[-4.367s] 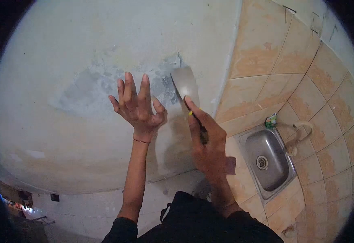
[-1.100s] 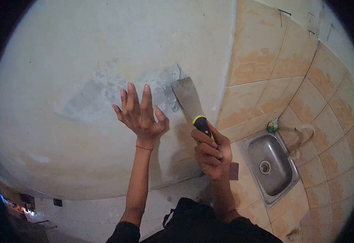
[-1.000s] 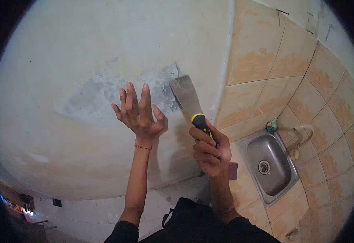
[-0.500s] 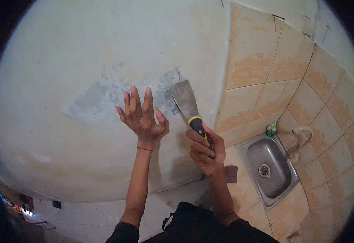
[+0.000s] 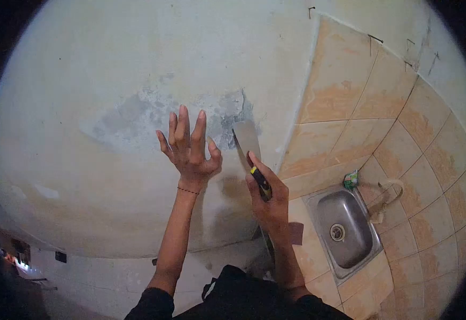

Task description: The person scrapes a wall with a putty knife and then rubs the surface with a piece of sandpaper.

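Note:
My right hand (image 5: 269, 189) is closed around the black and yellow handle of a putty knife (image 5: 247, 140), its index finger stretched along toward the wide metal blade. The blade lies at the right end of a grey, peeled patch (image 5: 129, 120) on the pale painted wall (image 5: 110, 48). My left hand (image 5: 189, 152) is spread with fingers apart, at the lower edge of that patch, and appears to rest against the wall. A thin dark cord circles the left wrist.
To the right, orange-patterned tiles (image 5: 332, 96) cover the wall corner. A steel sink (image 5: 345, 224) is set in the tiled counter, with a faucet (image 5: 390, 200) and a small green packet (image 5: 351, 179) behind it. A brownish piece (image 5: 295, 233) lies beside my right forearm. Nails (image 5: 375, 39) stick out above the tiles.
The putty knife blade has turned more upright, and the right hand's grip has shifted, with the index finger now extended toward the blade. More grey shows right of the patch. The left hand stays spread.

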The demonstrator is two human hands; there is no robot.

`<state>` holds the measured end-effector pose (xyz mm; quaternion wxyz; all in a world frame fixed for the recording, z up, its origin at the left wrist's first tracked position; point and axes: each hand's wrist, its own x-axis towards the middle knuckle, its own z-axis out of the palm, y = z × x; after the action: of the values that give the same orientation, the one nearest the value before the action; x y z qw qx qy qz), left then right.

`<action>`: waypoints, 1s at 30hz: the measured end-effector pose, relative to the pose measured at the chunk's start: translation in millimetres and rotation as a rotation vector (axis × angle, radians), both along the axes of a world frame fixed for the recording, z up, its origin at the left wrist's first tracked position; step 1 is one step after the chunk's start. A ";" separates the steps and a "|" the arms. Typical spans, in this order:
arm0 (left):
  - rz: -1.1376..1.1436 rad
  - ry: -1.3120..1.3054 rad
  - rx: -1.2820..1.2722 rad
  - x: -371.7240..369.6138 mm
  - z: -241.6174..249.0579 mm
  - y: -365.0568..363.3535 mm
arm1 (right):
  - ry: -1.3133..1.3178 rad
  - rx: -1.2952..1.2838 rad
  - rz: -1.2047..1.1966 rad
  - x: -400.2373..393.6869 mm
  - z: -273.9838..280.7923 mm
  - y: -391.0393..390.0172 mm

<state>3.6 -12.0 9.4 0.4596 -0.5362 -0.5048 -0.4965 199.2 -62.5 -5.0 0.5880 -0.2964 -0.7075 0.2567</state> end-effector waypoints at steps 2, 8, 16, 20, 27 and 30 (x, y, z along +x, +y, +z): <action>-0.004 -0.007 -0.004 -0.3 -1.2 -0.1 | -0.020 0.010 -0.031 -2.3 3.9 1.5; 0.005 -0.007 0.006 -0.6 -1.4 2.0 | 0.012 -0.168 -0.002 -4.5 20.9 -12.8; 0.022 0.000 0.003 -1.7 -3.7 2.7 | 0.016 -0.147 0.019 2.6 14.2 -10.0; 0.028 -0.004 0.006 -0.4 -2.1 2.4 | 0.162 -0.363 0.187 10.7 11.2 -8.1; 0.000 -0.015 0.017 1.5 -1.8 2.0 | 1.132 -0.967 1.288 19.6 -28.3 13.7; 0.000 -0.010 0.017 1.6 -1.6 2.3 | 1.439 -1.098 1.662 11.8 -38.2 18.5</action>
<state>5.2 -9.7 7.8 0.4615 -0.5297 -0.5028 -0.5036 211.0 -44.0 -43.2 0.2992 0.2452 0.0061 0.9221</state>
